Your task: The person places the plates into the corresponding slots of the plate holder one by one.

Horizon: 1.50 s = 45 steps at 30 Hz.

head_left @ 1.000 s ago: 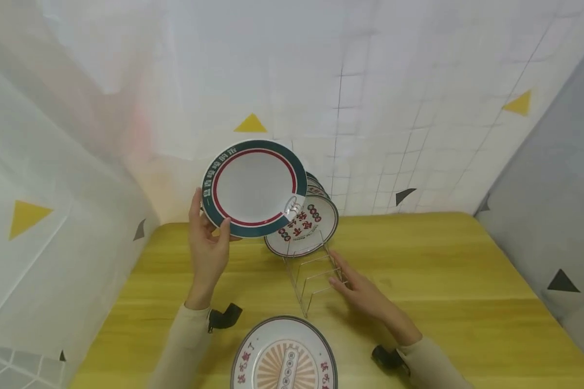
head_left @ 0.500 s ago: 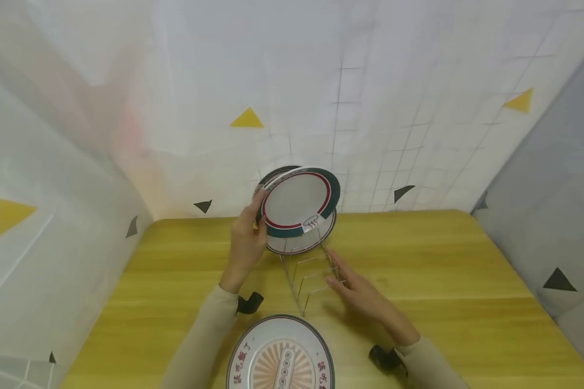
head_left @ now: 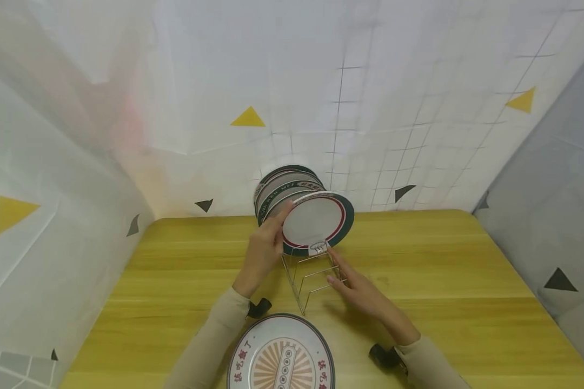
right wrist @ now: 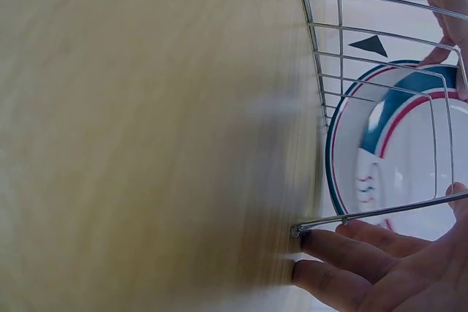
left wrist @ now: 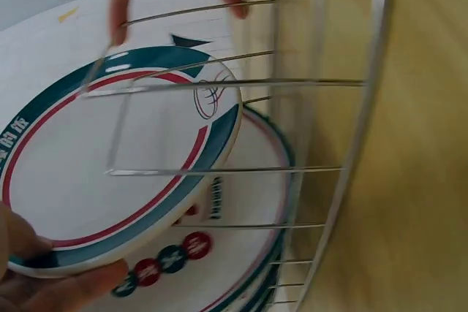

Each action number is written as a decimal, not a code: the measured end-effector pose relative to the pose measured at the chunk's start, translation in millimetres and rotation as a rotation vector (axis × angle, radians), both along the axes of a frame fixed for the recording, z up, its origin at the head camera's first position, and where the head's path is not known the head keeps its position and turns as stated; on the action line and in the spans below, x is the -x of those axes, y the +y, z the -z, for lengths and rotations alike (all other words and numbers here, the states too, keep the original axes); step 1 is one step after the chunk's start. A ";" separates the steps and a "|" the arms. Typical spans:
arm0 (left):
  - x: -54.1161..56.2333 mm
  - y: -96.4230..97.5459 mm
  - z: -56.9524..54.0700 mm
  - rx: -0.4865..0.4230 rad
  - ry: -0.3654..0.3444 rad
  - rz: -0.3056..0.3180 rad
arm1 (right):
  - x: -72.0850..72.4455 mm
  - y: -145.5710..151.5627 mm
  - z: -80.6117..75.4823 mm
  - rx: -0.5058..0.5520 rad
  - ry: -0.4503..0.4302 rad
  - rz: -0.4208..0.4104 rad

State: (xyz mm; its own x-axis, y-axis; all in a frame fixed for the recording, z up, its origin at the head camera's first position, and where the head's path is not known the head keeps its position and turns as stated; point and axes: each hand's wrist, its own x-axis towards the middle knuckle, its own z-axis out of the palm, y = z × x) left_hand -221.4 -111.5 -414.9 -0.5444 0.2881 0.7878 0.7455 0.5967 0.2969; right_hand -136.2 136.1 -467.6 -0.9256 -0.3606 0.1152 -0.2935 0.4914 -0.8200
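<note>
My left hand (head_left: 261, 251) pinches the left rim of a white plate (head_left: 313, 221) with a green border and red ring. The plate is tilted over the far half of a wire plate rack (head_left: 321, 271), its lower edge among the wires. Several patterned plates (head_left: 288, 176) lean in the rack behind it, partly hidden. My right hand (head_left: 362, 294) holds the rack's right side. In the right wrist view, the thumb lies at the side rail and the fingers (right wrist: 351, 253) stretch along its outer side.
Nearest me, a plate with a sunburst centre (head_left: 265, 373) lies on the yellow wood-grain table (head_left: 443, 259). White walls (head_left: 199, 65) with yellow and black triangles close in the back and sides. A black wrist camera (head_left: 383, 356) sits by the right sleeve.
My left hand has carried the plate right and down, from the rack's upper left to in front of the leaning plates. My right hand has stayed at the rack.
</note>
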 end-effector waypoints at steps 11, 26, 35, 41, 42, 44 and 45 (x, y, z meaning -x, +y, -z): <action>-2.2 4.7 6.1 0.020 -0.088 -0.019 | 2.2 0.5 2.5 -0.005 -0.009 0.006; 10.8 -18.1 16.5 0.084 -0.366 0.098 | 3.2 1.8 1.1 -0.004 0.008 0.007; 7.6 -30.7 17.4 0.035 -0.599 0.146 | 0.7 0.2 3.4 -0.013 -0.014 0.000; 8.5 -30.0 16.4 0.033 -0.663 0.157 | 0.7 3.1 4.0 -0.011 -0.022 -0.010; 8.4 -29.9 16.2 0.028 -0.667 0.163 | 1.1 3.8 4.2 -0.012 -0.021 -0.014; 8.2 -29.9 15.6 0.017 -0.682 0.169 | 2.0 4.1 3.3 -0.013 -0.020 -0.027; 7.9 -30.3 14.8 0.014 -0.685 0.171 | 2.3 4.1 2.8 -0.016 -0.019 -0.030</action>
State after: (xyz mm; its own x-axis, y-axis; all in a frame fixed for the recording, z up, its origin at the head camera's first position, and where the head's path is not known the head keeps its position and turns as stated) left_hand -229.3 -141.8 -429.8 -0.8628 0.4213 0.2796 0.4770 0.4950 0.7263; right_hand -138.5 140.2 -470.4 -0.9164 -0.3896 0.0918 -0.2927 0.4957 -0.8177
